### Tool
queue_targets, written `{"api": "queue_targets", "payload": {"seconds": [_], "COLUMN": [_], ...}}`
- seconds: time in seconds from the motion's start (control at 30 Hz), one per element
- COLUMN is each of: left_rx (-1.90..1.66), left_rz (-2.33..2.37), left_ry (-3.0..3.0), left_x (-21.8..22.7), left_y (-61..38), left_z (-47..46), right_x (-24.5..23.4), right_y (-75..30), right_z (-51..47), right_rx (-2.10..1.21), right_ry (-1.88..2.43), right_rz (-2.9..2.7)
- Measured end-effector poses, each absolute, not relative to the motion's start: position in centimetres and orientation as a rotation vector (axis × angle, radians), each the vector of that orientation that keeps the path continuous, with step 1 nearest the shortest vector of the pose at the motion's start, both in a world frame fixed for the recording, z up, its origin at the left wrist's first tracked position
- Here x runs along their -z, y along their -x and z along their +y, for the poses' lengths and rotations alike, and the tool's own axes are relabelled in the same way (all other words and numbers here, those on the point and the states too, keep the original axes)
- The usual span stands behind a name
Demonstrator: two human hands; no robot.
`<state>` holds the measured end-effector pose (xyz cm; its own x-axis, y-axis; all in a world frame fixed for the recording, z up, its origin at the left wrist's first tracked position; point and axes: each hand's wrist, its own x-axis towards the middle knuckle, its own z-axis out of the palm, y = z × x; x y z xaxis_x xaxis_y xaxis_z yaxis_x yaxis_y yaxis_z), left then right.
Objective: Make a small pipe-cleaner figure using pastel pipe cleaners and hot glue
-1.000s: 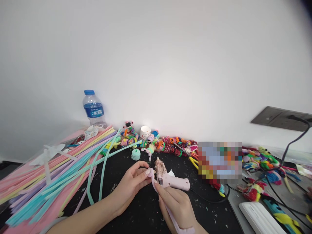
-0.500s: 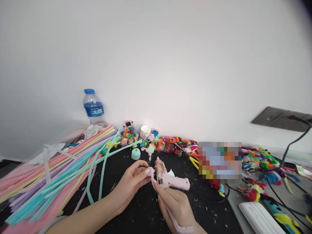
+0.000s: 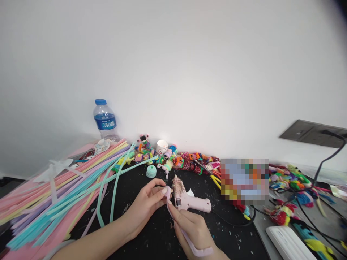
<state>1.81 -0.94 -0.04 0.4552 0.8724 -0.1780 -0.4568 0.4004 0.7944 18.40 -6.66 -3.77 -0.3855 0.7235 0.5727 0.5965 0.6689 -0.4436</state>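
Thumb and fingers closed together, my left hand clamps the curled upper end of a lilac strip, while my right hand pinches it just below, above a black mat. The strip spans the two grips, then runs along my right palm to a bent tail near the wrist. The step in hand looks like rolling that end; how tight the roll is, my fingers hide. By my judgement, the next move calls for a firm left pinch and a light, even feed from the right, clear of the glue gun just beside it. A mint coil sits beyond my left fingers. My left forearm slants in from the lower left, fingers bent, thumb uppermost; my right hand comes from the lower right, its back up, index finger stretched toward the left thumb.
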Motion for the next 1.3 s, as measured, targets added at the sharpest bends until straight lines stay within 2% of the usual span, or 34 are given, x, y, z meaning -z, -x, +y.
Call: {"api": "queue_targets", "payload": {"seconds": [0.3,0.9,1.3], "left_rx": [-0.892,-0.884,-0.877], "left_rz": [0.619,0.626,0.644], "left_ry": [-0.745,-0.815,-0.876], "left_x": [-0.09,0.12,-0.35], "left_y": [-1.75,-1.91,-1.92], "left_z": [-1.13,-1.07,-1.13], "right_x": [3.28,4.24,4.14], "right_y": [-18.37,-18.56,-18.56], "right_z": [-6.88,-6.3,-6.33], "right_rx": [-0.431,-0.165,-0.205], "right_ry": [1.042,0.99,1.041], "right_rz": [-2.15,-2.258,-2.274]}}
